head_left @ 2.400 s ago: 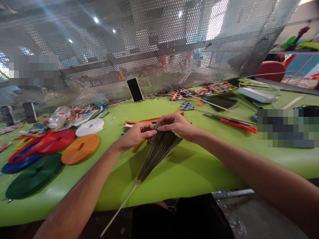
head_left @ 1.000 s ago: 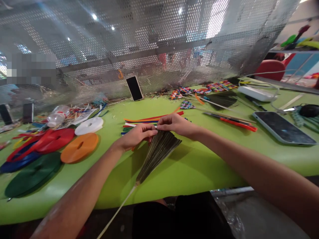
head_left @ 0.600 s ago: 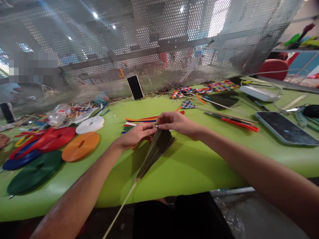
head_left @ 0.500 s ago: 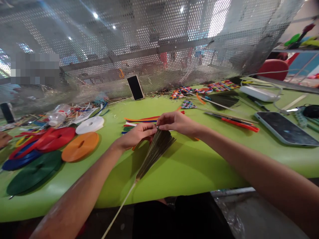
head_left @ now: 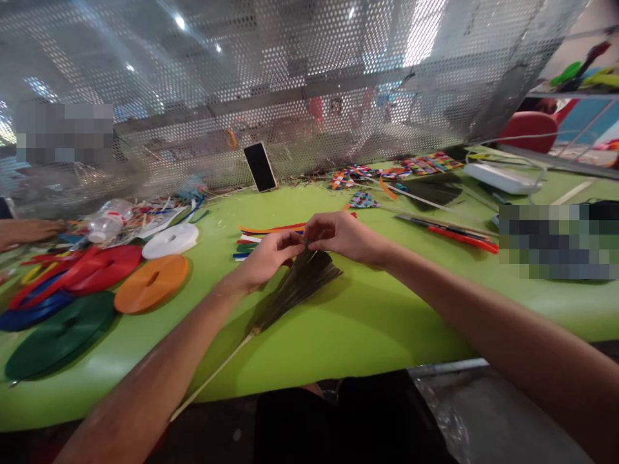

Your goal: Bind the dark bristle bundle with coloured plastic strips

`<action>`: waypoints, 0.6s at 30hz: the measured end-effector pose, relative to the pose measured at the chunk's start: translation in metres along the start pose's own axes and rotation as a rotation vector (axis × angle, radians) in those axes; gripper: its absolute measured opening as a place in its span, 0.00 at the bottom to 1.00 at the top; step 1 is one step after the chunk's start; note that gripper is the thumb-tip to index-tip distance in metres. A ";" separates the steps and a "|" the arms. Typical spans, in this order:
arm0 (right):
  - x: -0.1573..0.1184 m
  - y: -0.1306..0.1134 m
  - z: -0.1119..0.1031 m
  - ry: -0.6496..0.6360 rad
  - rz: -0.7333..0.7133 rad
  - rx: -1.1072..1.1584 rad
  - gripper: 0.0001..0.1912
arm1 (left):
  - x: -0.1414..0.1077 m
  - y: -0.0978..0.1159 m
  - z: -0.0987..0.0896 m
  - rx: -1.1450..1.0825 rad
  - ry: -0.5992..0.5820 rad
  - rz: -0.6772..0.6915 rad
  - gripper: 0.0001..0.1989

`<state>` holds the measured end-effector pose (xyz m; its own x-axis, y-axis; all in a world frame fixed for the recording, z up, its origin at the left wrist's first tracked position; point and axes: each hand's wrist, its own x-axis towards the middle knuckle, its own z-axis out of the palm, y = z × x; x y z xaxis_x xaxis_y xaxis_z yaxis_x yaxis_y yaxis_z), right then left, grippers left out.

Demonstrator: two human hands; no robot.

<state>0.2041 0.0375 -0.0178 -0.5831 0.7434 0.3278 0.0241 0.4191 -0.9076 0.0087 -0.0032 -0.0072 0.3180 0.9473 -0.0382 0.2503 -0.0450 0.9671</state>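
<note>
Leaf fan (head_left: 300,287), stem (head_left: 213,376) crossing edge (head_left: 251,392), green tabletop (head_left: 387,309) rightward

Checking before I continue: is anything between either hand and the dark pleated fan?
Nothing visible is: the left hand and right hand both pinch the dark pleated fan at its far edge. Coloured strips lie beyond, not between.

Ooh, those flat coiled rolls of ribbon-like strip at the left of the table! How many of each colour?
White flat coiled strip roll: 1
Orange flat coiled strip roll: 1
Red flat coiled strip roll: 1
Dark green flat coiled strip roll: 1
Blue flat coiled strip roll, partly covered: 1
Total: 5
</note>
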 end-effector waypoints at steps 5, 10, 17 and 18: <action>-0.002 -0.003 0.001 0.015 -0.004 -0.023 0.07 | 0.000 -0.001 -0.003 -0.185 -0.030 -0.087 0.13; -0.004 -0.010 0.001 0.036 -0.010 -0.165 0.04 | 0.000 -0.002 -0.006 -0.168 -0.078 -0.103 0.11; -0.006 -0.012 0.001 0.021 -0.090 -0.308 0.04 | -0.001 0.000 -0.002 -0.106 -0.140 -0.073 0.12; -0.006 -0.012 0.001 0.019 -0.097 -0.323 0.04 | -0.001 0.000 -0.002 -0.094 -0.146 -0.069 0.12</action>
<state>0.2063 0.0273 -0.0094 -0.5803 0.7002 0.4159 0.2273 0.6296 -0.7429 0.0064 -0.0033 -0.0071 0.4338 0.8909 -0.1347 0.1913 0.0550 0.9800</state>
